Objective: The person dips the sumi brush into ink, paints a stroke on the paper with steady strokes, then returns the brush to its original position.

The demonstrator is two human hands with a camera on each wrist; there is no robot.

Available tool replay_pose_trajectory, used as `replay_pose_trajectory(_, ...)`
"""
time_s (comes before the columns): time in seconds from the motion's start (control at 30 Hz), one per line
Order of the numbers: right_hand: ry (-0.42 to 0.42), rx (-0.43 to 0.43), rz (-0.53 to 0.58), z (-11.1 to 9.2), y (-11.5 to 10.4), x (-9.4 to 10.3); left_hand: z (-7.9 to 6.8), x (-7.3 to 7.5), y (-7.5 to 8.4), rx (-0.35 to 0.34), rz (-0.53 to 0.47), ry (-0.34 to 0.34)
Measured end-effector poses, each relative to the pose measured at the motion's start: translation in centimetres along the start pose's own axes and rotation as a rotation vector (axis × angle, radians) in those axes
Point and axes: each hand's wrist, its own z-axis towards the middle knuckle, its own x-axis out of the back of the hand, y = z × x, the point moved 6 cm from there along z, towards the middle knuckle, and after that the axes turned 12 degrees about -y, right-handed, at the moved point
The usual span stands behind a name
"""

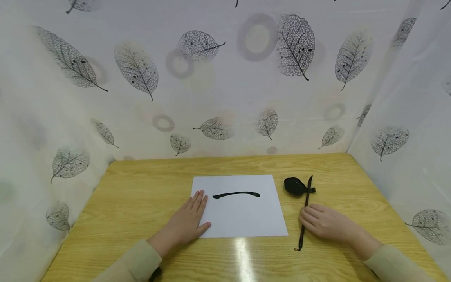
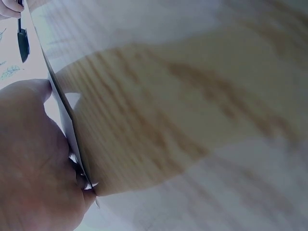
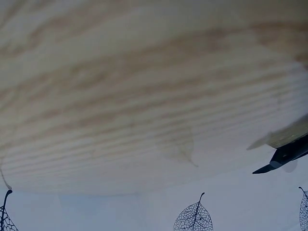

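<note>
A sheet of white paper [image 1: 243,219] lies on the table, bearing one black, slightly arched horizontal stroke [image 1: 236,193]. My left hand [image 1: 186,223] rests on the paper's left edge, fingers straight and thumb spread. To the right of the sheet, my right hand [image 1: 327,222] holds a dark ink brush [image 1: 301,237] by the middle of its handle, fingers curled over it. The brush's tip end lies across the narrow end of a small black ink dish [image 1: 294,187]. In the right wrist view the brush tip [image 3: 265,169] shows; the right hand is out of that view.
The light wooden table [image 1: 141,184] carries all of this. White curtains with a leaf print [image 1: 225,90] enclose the back and both sides. Something small and black [image 1: 155,274] shows beneath the left sleeve.
</note>
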Motion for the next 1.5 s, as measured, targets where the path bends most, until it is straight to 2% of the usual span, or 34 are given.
replay_pose_trajectory(0.57, -0.022, -0.013, -0.001, -0.14, 0.08, 0.06, -0.42, 0.54, 0.32, 0.017, -0.043, -0.019)
replay_pose_trajectory(1.5, -0.040, -0.039, -0.014, -0.16, 0.31, 0.30, -0.22, 0.29, 0.07, 0.012, -0.062, 0.015)
